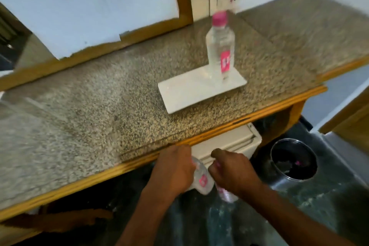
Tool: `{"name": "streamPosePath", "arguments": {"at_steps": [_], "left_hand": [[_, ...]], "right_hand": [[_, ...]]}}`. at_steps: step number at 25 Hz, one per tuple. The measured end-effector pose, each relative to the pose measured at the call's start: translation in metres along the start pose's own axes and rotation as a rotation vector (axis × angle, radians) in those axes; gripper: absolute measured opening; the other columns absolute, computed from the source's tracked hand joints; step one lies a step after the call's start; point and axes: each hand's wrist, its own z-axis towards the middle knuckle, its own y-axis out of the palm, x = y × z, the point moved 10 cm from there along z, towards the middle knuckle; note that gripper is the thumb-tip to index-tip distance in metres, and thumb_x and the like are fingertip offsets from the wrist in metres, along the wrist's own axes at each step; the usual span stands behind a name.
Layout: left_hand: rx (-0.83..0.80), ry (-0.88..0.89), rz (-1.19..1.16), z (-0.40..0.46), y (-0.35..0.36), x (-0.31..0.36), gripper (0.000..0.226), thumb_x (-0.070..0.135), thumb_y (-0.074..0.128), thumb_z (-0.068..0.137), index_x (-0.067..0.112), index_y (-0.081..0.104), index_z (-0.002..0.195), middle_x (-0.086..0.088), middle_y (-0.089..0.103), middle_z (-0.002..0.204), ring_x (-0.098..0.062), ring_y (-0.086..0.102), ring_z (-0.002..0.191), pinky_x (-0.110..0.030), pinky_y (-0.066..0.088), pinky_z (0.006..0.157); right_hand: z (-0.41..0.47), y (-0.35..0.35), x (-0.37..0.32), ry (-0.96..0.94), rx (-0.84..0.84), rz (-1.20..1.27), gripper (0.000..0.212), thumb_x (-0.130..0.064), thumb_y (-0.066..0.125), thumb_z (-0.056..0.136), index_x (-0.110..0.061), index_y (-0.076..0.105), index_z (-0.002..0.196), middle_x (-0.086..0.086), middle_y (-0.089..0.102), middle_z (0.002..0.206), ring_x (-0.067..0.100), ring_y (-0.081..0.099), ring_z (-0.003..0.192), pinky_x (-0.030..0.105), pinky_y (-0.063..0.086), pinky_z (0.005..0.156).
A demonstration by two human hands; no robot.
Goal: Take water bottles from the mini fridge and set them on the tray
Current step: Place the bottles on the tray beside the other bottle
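A clear water bottle [219,46] with a pink cap and pink label stands upright on the right end of a white rectangular tray [185,92] on the granite counter. Below the counter's front edge, my left hand [171,170] is shut on a second water bottle [202,180] with a pink label. Beside it, my right hand [233,171] grips a third water bottle [226,193], whose lower part sticks out below the fingers. The white mini fridge [225,144] sits under the counter, just behind both hands. The picture is blurred by motion.
The granite counter [89,110] has a wooden front edge and runs along a white wall. A round metal bin [293,160] with a dark liner stands on the dark floor to the right of the fridge.
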Motion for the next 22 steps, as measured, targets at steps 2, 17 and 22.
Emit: {"name": "streamPosePath", "arguments": {"at_steps": [2,17,22], "left_hand": [[0.025,0.041,-0.031,-0.022,-0.066,0.030,0.011,0.030,0.058,0.087,0.020,0.059,0.090,-0.003,0.067,0.094,-0.017,0.056,0.081,-0.030,0.041,0.069],[0.348,-0.028,-0.213,-0.016,-0.377,0.061,0.024,0.019,0.081,0.072,0.023,0.070,0.093,0.003,0.065,0.091,-0.013,0.060,0.079,-0.023,0.044,0.060],[0.300,-0.059,-0.269,0.036,-0.372,0.021,0.026,0.017,0.084,0.067,0.020,0.072,0.090,-0.005,0.072,0.094,-0.017,0.065,0.078,-0.027,0.051,0.062]], "right_hand": [[-0.011,-0.093,-0.037,-0.093,0.104,0.046,0.017,-0.033,0.055,0.078,-0.016,0.055,0.080,0.006,0.064,0.068,0.030,0.061,0.062,0.034,0.047,0.054],[0.108,-0.365,-0.199,-0.581,0.194,0.037,0.024,-0.036,0.059,0.090,-0.020,0.049,0.075,-0.003,0.048,0.066,0.013,0.043,0.057,0.025,0.028,0.051],[0.169,-0.339,-0.200,-0.529,0.124,-0.087,0.036,-0.050,0.058,0.087,-0.015,0.054,0.083,0.001,0.055,0.072,0.014,0.047,0.061,0.028,0.035,0.051]]}}
